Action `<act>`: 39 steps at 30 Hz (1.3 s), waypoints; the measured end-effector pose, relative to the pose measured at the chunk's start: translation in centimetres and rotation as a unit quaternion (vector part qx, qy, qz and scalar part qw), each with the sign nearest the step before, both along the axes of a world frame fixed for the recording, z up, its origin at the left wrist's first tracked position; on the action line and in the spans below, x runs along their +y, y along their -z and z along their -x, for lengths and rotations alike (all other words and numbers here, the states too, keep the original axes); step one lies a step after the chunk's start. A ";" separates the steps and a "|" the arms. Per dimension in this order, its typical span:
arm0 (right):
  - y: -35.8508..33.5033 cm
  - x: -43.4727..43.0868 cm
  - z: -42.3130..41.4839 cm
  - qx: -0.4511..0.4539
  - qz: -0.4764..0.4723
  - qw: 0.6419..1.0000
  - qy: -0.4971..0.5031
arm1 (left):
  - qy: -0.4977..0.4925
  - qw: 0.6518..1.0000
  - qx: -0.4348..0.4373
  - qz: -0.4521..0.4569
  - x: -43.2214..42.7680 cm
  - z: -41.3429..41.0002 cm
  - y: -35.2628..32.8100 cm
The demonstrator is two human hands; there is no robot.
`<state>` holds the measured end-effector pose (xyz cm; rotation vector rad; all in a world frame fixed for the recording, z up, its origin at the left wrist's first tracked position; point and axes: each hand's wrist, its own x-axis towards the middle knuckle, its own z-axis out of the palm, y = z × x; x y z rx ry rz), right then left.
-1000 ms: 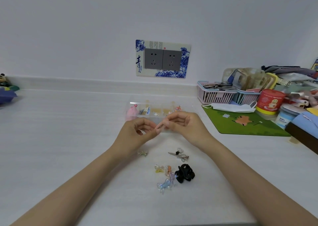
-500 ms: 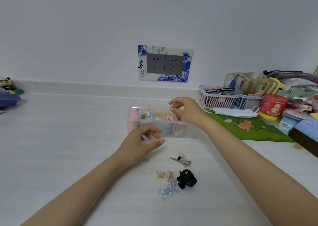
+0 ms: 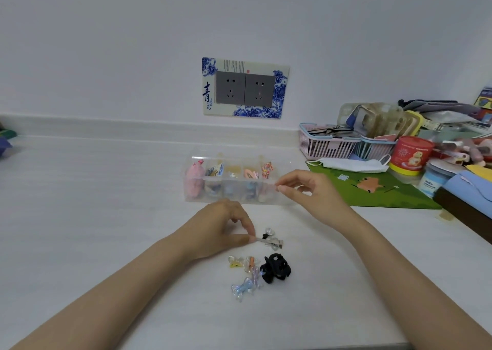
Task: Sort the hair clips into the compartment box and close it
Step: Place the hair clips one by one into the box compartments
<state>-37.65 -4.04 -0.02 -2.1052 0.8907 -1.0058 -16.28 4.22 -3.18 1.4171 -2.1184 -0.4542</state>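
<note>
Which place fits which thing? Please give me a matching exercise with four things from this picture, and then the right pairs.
Things:
1. black clip
2. metal clip
3. mask
4. glasses

Places:
A. in the pink basket
B. pinched by the left hand
C. on the far edge of the green mat
D. loose on the table, beside the butterfly clips

Pairs: 1-D, 2-B, 3-C, 4-A
</note>
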 end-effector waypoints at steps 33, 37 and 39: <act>1.0 3.6 -0.5 0.063 -0.132 0.984 -0.100 | -0.011 0.995 0.098 -0.006 1.2 0.6 -0.1; -1.3 2.3 -1.4 -0.034 -0.095 0.994 -0.041 | -0.058 0.988 0.140 0.025 0.8 -0.2 -0.2; -2.8 0.5 -2.0 -0.077 -0.062 0.995 0.016 | -0.076 0.986 0.147 0.028 0.5 -0.8 -0.2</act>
